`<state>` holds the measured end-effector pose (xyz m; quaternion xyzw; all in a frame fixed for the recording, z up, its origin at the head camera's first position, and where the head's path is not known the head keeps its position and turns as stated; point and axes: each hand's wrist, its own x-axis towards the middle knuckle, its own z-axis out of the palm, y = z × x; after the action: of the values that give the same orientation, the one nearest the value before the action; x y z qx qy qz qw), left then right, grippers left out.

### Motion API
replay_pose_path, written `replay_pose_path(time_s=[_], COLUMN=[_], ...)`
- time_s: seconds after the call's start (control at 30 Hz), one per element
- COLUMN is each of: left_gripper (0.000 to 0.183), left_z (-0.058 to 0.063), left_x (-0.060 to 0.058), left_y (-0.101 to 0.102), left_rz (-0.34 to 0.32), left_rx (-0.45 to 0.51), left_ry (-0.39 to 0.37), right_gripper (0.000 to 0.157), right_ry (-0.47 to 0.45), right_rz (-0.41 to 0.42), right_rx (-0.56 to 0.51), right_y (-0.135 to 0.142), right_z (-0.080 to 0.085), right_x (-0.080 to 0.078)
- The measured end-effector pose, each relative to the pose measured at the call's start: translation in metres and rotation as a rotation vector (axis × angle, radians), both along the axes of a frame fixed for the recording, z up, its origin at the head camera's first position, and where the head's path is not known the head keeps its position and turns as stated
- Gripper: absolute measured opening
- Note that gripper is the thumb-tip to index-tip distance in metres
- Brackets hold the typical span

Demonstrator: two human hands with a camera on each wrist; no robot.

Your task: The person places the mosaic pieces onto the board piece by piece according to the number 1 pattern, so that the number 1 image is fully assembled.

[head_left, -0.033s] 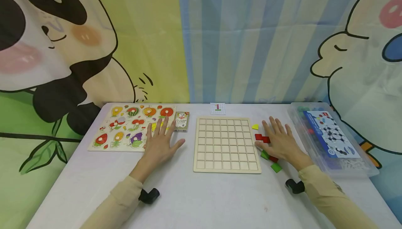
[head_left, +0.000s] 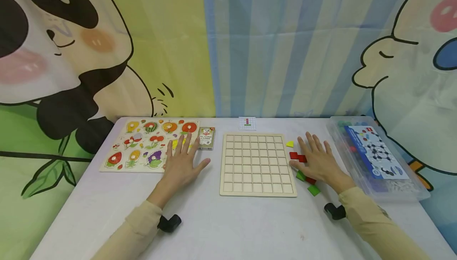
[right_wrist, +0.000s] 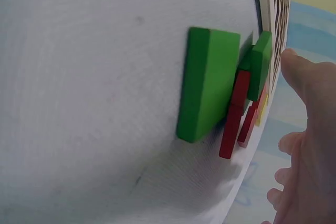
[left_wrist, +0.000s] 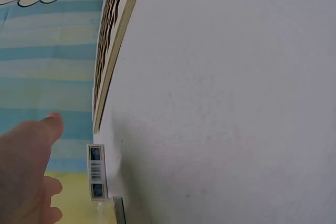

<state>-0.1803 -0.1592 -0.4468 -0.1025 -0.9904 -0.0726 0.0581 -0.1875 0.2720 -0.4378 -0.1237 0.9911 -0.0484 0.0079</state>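
Note:
My left hand [head_left: 181, 165], fingers spread, extends over the near right corner of a fruit picture board [head_left: 121, 149], beside a box of playing cards [head_left: 206, 139]. It holds nothing. My right hand [head_left: 319, 161] is also spread and holds nothing, above several small coloured tiles. A yellow tile [head_left: 290, 144], red tiles [head_left: 293, 155] and a green tile [head_left: 314, 190] show around it; the hand hides part of the group. In the right wrist view, a green tile [right_wrist: 220, 82] lies nearest. Between the hands lies a wooden grid board [head_left: 257, 165] with bare square cells.
Behind the grid board, a small card [head_left: 247, 123] shows a red and green pattern on a grid. A clear plastic case [head_left: 415, 186] with a blue molecule-picture sheet [head_left: 378, 153] stands at the right. A printed curtain [head_left: 278, 46] hangs behind the white table [head_left: 235, 228].

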Motion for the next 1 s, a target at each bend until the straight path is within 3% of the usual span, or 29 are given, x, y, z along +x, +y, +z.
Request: replay_pose_path(time_s=[0.43, 0.6, 0.7, 0.9, 1.0], left_gripper=[0.082, 0.081, 0.074, 0.046, 0.035], left_z=[0.0, 0.0, 0.001, 0.004, 0.0], left_x=[0.0, -0.001, -0.002, 0.001, 0.003], left_y=[0.003, 0.006, 0.011, 0.036, 0.049], left_rz=[-0.008, -0.025, -0.071, -0.268, -0.324], left_rx=[0.009, 0.009, 0.035, 0.21, 0.272], left_ry=[0.007, -0.002, 0.006, -0.022, -0.039], right_gripper=[0.089, 0.079, 0.07, 0.055, 0.048], right_ry=[-0.012, -0.029, -0.041, -0.046, -0.037], right_rz=[-0.004, -0.013, -0.003, 0.033, 0.026], right_rx=[0.066, 0.023, -0.061, -0.233, -0.284], right_y=[0.0, 0.003, 0.005, 0.004, -0.001], right_z=[-0.005, -0.004, 0.0, 0.003, 0.0], right_x=[0.003, 0.0, -0.004, -0.019, -0.026])
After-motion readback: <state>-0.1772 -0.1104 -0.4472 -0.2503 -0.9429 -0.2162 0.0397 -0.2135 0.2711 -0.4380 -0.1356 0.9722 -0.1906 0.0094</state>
